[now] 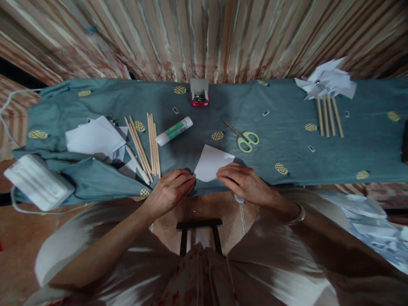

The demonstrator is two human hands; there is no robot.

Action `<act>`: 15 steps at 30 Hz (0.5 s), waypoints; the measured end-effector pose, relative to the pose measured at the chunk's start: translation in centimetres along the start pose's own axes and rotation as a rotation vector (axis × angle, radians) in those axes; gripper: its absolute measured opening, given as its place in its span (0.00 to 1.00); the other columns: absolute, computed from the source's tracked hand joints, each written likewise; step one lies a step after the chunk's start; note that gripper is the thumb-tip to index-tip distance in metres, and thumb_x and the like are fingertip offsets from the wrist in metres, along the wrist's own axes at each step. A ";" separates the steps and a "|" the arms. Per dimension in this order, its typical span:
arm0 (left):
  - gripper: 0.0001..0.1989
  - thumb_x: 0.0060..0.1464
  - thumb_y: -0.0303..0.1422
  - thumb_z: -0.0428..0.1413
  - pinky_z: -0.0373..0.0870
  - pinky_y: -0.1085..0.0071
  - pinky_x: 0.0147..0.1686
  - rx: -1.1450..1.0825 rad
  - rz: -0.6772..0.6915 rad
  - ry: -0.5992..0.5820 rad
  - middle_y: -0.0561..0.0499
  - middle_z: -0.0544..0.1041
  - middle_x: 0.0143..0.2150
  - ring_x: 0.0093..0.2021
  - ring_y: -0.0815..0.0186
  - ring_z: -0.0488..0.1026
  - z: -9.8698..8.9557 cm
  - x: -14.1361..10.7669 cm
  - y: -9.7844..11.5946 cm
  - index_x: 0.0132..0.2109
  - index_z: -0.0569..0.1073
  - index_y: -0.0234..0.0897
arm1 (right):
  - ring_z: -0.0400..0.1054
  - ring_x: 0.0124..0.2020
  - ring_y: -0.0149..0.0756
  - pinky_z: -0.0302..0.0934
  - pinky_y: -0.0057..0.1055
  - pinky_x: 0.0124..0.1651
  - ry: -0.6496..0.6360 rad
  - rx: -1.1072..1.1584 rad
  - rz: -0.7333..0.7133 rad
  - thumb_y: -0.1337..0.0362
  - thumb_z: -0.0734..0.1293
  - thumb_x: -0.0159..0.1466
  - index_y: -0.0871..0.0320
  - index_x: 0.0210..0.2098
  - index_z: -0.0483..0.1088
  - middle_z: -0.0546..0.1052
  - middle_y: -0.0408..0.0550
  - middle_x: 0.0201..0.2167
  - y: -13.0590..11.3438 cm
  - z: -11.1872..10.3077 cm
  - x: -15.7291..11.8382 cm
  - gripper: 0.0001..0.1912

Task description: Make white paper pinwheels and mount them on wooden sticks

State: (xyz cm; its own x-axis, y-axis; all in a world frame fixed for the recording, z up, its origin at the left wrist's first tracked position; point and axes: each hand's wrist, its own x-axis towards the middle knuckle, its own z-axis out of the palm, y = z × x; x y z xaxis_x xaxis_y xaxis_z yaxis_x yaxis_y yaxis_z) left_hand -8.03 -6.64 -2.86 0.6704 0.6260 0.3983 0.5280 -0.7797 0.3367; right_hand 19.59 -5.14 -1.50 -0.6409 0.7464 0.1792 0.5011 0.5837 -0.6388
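A small white sheet of paper [213, 163] lies near the front edge of the cloth, between my two hands. My left hand [172, 190] pinches its lower left corner with thumb and fingertips. On the right side of the sheet, the curled fingers of my right hand [245, 182] grip the edge; the thumb is mostly hidden. Just beyond the paper are scissors [245, 139] with pale green handles and a glue stick [175, 131] lying on its side. At the back stands a small opened red box [200, 98] with shiny metal bits inside.
Wooden sticks [154, 146] and a white pen-like stick [137, 165] lie at left, beside stacked white papers [95, 136]. A white power strip [38, 182] rests at the left edge. Paper pinwheels [328, 80] on sticks lie at far right on the blue-green cloth [274, 110].
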 end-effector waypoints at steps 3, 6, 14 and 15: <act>0.06 0.62 0.26 0.56 0.77 0.67 0.44 0.026 -0.012 0.003 0.46 0.80 0.39 0.44 0.62 0.76 -0.6 0.2 0.0 0.45 0.76 0.34 | 0.76 0.41 0.39 0.70 0.37 0.49 -0.002 0.000 -0.012 0.66 0.60 0.72 0.59 0.41 0.74 0.82 0.52 0.40 0.0 -0.1 0.0 0.11; 0.05 0.62 0.26 0.57 0.76 0.68 0.43 0.030 -0.028 0.023 0.46 0.80 0.38 0.43 0.63 0.76 -0.9 0.3 0.1 0.44 0.76 0.33 | 0.76 0.41 0.39 0.69 0.36 0.48 0.001 -0.013 -0.018 0.66 0.59 0.72 0.59 0.40 0.74 0.82 0.51 0.39 -0.1 -0.1 0.1 0.11; 0.17 0.62 0.24 0.55 0.73 0.61 0.46 0.063 -0.015 -0.050 0.41 0.78 0.51 0.50 0.57 0.74 0.1 -0.1 0.2 0.57 0.72 0.36 | 0.75 0.41 0.40 0.68 0.37 0.49 -0.018 -0.019 -0.012 0.66 0.60 0.71 0.59 0.39 0.74 0.81 0.51 0.38 -0.1 0.1 0.2 0.11; 0.17 0.62 0.24 0.55 0.73 0.60 0.46 0.057 -0.013 -0.050 0.41 0.79 0.51 0.50 0.57 0.74 0.2 -0.1 0.2 0.57 0.73 0.36 | 0.75 0.41 0.39 0.68 0.37 0.49 -0.018 -0.015 -0.004 0.66 0.60 0.71 0.59 0.39 0.74 0.81 0.51 0.38 -0.1 0.1 0.2 0.11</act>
State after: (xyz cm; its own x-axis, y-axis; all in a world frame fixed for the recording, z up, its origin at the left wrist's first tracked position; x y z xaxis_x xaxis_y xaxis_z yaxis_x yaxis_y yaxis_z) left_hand -7.95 -6.85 -3.01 0.6878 0.6354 0.3510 0.5646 -0.7722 0.2916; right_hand 19.32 -5.04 -1.51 -0.6533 0.7383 0.1676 0.5072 0.5912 -0.6271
